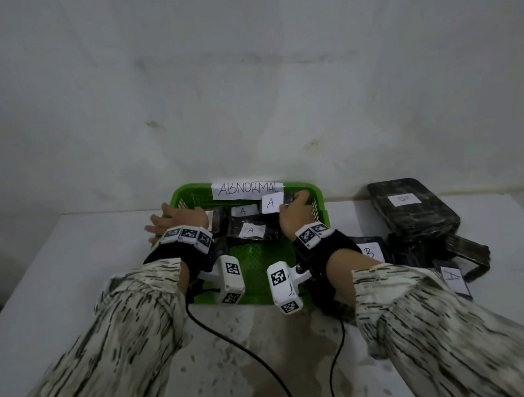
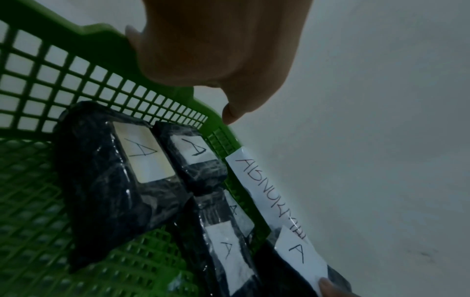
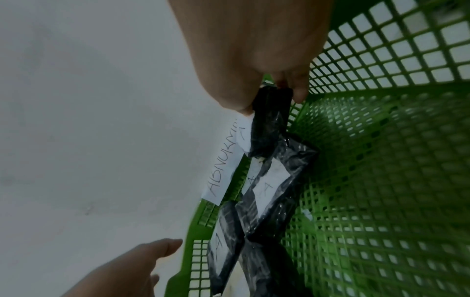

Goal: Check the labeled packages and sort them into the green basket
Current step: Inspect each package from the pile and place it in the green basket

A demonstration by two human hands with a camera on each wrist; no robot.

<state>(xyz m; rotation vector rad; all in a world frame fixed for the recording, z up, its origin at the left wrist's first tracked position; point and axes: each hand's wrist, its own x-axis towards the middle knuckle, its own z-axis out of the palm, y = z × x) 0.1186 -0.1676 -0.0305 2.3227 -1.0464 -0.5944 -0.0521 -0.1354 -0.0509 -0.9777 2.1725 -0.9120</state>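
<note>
A green mesh basket (image 1: 253,261) stands against the wall with a paper sign reading ABNORMAL (image 1: 247,188) on its far rim. Several black wrapped packages with white "A" labels (image 1: 250,230) lie along its far side. My right hand (image 1: 296,209) pinches one more black package labelled "A" (image 1: 270,202) by its end, holding it over the basket's far right corner; the right wrist view shows that package (image 3: 269,120) hanging from my fingers. My left hand (image 1: 170,221) rests on the basket's left rim (image 2: 101,34) with fingers straight and holds nothing.
To the right of the basket lies a pile of black packages: a large one (image 1: 412,208) at the back, one labelled "B" (image 1: 368,252), and one labelled "A" (image 1: 453,277) near my right sleeve. Two black cables (image 1: 235,350) trail across the white table toward me.
</note>
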